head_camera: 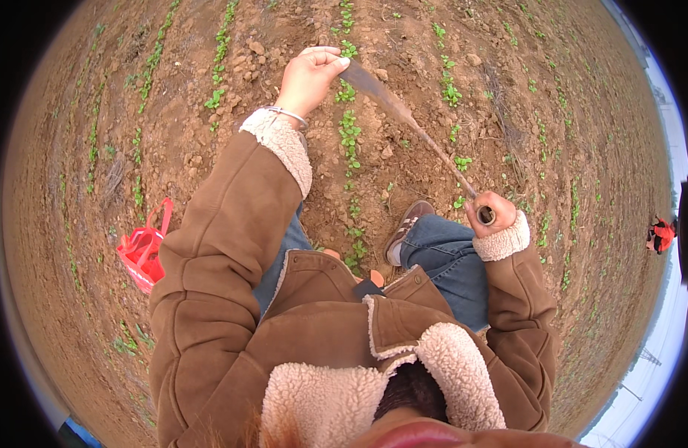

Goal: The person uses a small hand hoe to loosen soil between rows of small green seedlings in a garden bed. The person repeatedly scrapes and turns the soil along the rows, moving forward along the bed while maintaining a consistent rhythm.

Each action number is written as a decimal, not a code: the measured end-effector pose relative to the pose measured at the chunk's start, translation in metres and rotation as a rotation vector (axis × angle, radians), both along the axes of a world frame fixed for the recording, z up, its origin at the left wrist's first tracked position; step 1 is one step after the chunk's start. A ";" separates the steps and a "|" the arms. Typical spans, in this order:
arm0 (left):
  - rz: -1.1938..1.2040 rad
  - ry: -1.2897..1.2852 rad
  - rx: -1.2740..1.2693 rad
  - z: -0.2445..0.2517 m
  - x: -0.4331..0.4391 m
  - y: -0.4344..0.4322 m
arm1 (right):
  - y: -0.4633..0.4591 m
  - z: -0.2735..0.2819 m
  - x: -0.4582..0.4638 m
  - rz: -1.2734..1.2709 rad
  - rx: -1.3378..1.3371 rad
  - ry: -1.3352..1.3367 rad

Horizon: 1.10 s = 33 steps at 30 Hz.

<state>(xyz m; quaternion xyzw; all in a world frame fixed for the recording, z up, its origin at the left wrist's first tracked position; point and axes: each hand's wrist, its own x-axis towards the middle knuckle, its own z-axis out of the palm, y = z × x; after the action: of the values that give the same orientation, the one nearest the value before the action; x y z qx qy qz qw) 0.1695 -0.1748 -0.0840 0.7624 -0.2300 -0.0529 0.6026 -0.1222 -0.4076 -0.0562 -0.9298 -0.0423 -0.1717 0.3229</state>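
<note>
My left hand [310, 78], with a bracelet at the wrist, pinches the wide end of a long narrow metal blade [377, 92] between thumb and fingers. The blade tapers into a thin shank that slants down to the right. My right hand [491, 213] is closed around its far end, where a round, hollow handle end [485, 215] shows. The blade crosses above a row of small green seedlings [349, 134] in brown soil. Whether the blade's wide end touches leaves, I cannot tell.
Further seedling rows [449, 84] run on both sides. A red bag [142, 255] lies on the soil at the left. My shoe [408, 227] stands between two rows. Dry plant remains [503, 123] lie at the right. Another person [663, 235] in red is far off at the right edge.
</note>
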 end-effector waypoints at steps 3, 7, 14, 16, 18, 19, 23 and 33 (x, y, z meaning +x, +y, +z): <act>0.069 0.042 -0.049 0.002 -0.003 -0.005 | 0.001 0.000 0.001 -0.015 0.035 0.014; 0.100 0.489 -0.230 0.007 -0.008 -0.008 | 0.002 0.002 0.001 -0.034 0.062 0.050; -0.101 0.877 -0.272 0.014 0.000 0.010 | -0.001 0.005 -0.003 -0.030 0.049 0.063; -0.156 0.929 -0.307 0.015 0.001 0.012 | -0.002 0.005 -0.003 -0.027 0.073 0.065; -0.209 0.961 -0.338 0.016 0.002 0.014 | -0.003 0.006 -0.004 -0.017 0.079 0.065; -0.220 0.979 -0.339 0.016 0.003 0.014 | -0.003 0.007 -0.004 -0.008 0.074 0.065; -0.259 1.027 -0.366 0.018 0.004 0.016 | -0.004 0.008 -0.004 -0.004 0.095 0.071; -0.208 0.865 -0.359 0.013 0.003 0.011 | -0.007 0.008 -0.005 -0.011 0.059 0.086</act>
<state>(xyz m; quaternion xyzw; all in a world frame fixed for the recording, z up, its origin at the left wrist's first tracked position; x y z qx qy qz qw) 0.1726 -0.1633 -0.0706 0.5273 -0.0389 -0.3846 0.7567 -0.1273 -0.4147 -0.0477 -0.9265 -0.0184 -0.1347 0.3509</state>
